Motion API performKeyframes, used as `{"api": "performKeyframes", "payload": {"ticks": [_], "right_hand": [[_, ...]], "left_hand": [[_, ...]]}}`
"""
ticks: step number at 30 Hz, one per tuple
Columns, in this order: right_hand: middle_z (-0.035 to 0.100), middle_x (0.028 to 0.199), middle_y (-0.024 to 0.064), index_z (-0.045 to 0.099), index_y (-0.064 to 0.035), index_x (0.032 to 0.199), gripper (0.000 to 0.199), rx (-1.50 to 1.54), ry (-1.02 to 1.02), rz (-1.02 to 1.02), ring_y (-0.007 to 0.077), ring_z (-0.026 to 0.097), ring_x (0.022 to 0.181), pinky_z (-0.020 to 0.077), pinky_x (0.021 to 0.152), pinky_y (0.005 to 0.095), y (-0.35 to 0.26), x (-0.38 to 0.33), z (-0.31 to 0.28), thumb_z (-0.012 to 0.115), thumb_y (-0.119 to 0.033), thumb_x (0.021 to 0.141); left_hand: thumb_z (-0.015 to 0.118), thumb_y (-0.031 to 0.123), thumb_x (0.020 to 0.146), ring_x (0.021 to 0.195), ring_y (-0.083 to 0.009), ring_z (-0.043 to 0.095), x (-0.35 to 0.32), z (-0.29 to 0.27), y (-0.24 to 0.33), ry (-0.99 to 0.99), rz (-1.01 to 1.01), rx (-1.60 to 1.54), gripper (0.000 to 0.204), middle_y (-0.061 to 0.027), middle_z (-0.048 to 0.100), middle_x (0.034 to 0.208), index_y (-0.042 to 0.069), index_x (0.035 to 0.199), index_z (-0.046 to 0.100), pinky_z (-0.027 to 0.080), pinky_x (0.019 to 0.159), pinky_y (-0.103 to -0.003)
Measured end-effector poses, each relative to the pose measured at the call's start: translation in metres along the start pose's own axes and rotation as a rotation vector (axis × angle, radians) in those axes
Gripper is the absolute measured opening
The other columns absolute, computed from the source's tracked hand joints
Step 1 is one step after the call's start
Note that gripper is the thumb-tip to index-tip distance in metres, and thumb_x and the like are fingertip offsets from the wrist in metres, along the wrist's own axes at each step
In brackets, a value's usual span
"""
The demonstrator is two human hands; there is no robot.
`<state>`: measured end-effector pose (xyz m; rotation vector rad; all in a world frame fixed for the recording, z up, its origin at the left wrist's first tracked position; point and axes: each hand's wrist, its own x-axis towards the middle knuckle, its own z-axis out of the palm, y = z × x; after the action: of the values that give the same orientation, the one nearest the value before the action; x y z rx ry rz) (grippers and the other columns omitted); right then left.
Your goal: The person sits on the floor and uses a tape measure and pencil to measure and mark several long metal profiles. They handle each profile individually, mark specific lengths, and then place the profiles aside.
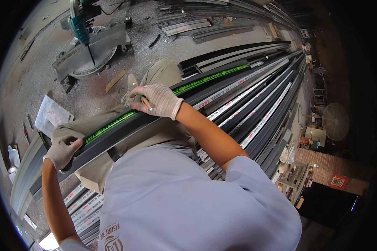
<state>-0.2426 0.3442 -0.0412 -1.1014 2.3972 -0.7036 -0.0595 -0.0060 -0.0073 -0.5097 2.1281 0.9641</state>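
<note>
Here, a stack of long dark metal profiles (255, 104) with printed protective film runs across a workshop floor strewn with swarf, a mitre saw (90, 50) standing beyond it and offcuts (184, 26) lying farther off. A person in a grey shirt sits over the stack with one dark profile (125, 125) across the knees, a green measuring tape (113, 125) laid along its top face. The gloved left hand (63, 151) is closed around the near end of the profile, pinning the tape there; the gloved right hand (157, 100), well apart from it, rests on the profile's upper edge with a pencil (145, 102) pinched in its fingers, the tip touching the metal beside the tape. The risk appears to be a false mark: if the left grip loosens, the tape could slide or spring back, and the long profile, balanced on the knees, could tip or twist under the pencil's pressure.
</note>
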Motion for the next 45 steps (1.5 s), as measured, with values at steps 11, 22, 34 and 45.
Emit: {"api": "performKeyframes", "payload": {"ticks": [11, 22, 34, 45], "right_hand": [[0.074, 0.091, 0.0171, 0.070, -0.0168, 0.118, 0.035, -0.001, -0.022, 0.023, 0.0413, 0.071, 0.091, 0.0564, 0.080, 0.0482, 0.005, 0.003, 0.001, 0.074, -0.043, 0.096], [0.074, 0.095, 0.0182, 0.070, -0.0123, 0.118, 0.034, 0.047, 0.055, -0.111, 0.0391, 0.072, 0.088, 0.0574, 0.079, 0.0463, 0.012, 0.004, 0.003, 0.075, -0.036, 0.094], [0.077, 0.105, 0.0058, 0.074, -0.0084, 0.126, 0.028, 0.461, 0.108, -0.147, 0.0118, 0.067, 0.089, 0.0544, 0.079, 0.0269, -0.028, 0.033, 0.023, 0.073, -0.022, 0.101], [0.076, 0.096, 0.0072, 0.077, -0.0061, 0.110, 0.022, 0.510, -0.089, -0.022, 0.0164, 0.071, 0.089, 0.0580, 0.079, 0.0316, -0.033, 0.029, 0.037, 0.078, -0.024, 0.096]], "left_hand": [[0.068, 0.035, 0.102, 0.082, -0.0173, 0.065, 0.009, 0.008, -0.012, 0.045, 0.025, -0.080, 0.041, -0.0110, 0.074, 0.093, -0.004, 0.116, 0.073, 0.054, 0.077, -0.034], [0.069, 0.045, 0.100, 0.086, -0.0244, 0.072, 0.013, 0.012, -0.034, 0.141, 0.231, 0.047, 0.046, -0.0165, 0.076, 0.097, 0.003, 0.118, 0.076, 0.057, 0.082, -0.038], [0.070, 0.045, 0.099, 0.098, -0.0241, 0.073, -0.003, 0.014, 0.005, 0.050, -0.116, 0.079, 0.051, -0.0156, 0.078, 0.111, 0.003, 0.128, 0.073, 0.056, 0.091, -0.034], [0.064, 0.053, 0.099, 0.113, -0.0369, 0.071, -0.007, 0.019, 0.013, 0.069, -0.113, 0.232, 0.055, -0.0201, 0.076, 0.120, 0.009, 0.131, 0.074, 0.054, 0.100, -0.041]]}}
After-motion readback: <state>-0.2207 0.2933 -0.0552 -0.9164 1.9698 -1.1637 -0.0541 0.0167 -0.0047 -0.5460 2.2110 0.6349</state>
